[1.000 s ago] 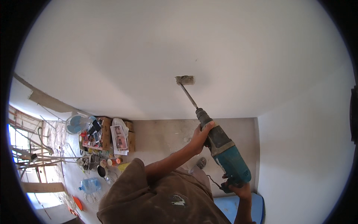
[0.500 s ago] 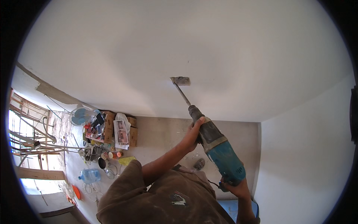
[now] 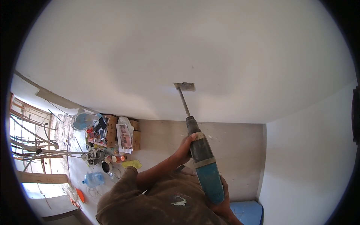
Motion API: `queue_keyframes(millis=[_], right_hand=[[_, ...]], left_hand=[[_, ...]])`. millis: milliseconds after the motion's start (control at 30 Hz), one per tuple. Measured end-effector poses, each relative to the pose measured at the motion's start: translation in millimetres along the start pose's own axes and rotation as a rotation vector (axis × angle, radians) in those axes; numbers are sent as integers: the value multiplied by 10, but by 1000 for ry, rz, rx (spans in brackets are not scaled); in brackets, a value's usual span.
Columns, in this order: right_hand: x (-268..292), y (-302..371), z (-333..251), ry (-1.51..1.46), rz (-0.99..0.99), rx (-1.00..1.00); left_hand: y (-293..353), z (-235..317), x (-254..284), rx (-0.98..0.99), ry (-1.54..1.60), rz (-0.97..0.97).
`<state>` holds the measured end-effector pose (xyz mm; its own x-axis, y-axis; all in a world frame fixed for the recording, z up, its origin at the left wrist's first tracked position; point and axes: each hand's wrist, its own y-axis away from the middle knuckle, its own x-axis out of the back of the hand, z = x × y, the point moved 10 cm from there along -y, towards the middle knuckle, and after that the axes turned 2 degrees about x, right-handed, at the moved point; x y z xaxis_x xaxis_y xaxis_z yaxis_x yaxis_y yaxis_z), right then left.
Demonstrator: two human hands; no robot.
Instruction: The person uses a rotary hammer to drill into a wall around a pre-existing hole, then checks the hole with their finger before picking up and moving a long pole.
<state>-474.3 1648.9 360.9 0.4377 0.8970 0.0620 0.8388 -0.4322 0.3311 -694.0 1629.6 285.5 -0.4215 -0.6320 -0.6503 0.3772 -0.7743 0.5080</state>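
Note:
A teal and black rotary hammer (image 3: 209, 178) slants up from my body toward the white wall (image 3: 232, 48). Its long steel chisel bit (image 3: 183, 102) meets the left end of a small rectangular recess (image 3: 188, 87) with a rough grey inside. My left hand (image 3: 185, 147) is wrapped round the dark front part of the tool, just behind the chuck. At the rear end, my right hand (image 3: 224, 205) grips the tool; the body of the rotary hammer hides most of those fingers and the handle.
On the left stand cardboard boxes (image 3: 136, 140), a large clear water bottle (image 3: 93, 179), a blue bucket (image 3: 79, 122) and cans (image 3: 116, 159). A yellow cloth-like piece (image 3: 132, 164) lies near my left elbow. Something blue and flat (image 3: 245, 212) is at lower right.
The rear of the rotary hammer has swung left and closer to my body, so the tool stands steeper. Both hands moved with it; the bit tip stays at the recess's left end.

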Motion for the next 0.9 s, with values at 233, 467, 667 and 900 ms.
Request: queue_keyframes(millis=[233,467,667,900], right_hand=[[-430,84,116,119,40,163],[-1097,185,595,135,137,112],[-1630,92,1009,36,247,154],[-2065,53,1429,-19,305,81]], left_hand=[[59,-161,348,122,9,-130],[218,-77,627,173,-37,-224],[193,-85,988,175,-44,-309],[190,-43,1213,206,-159,-306]])
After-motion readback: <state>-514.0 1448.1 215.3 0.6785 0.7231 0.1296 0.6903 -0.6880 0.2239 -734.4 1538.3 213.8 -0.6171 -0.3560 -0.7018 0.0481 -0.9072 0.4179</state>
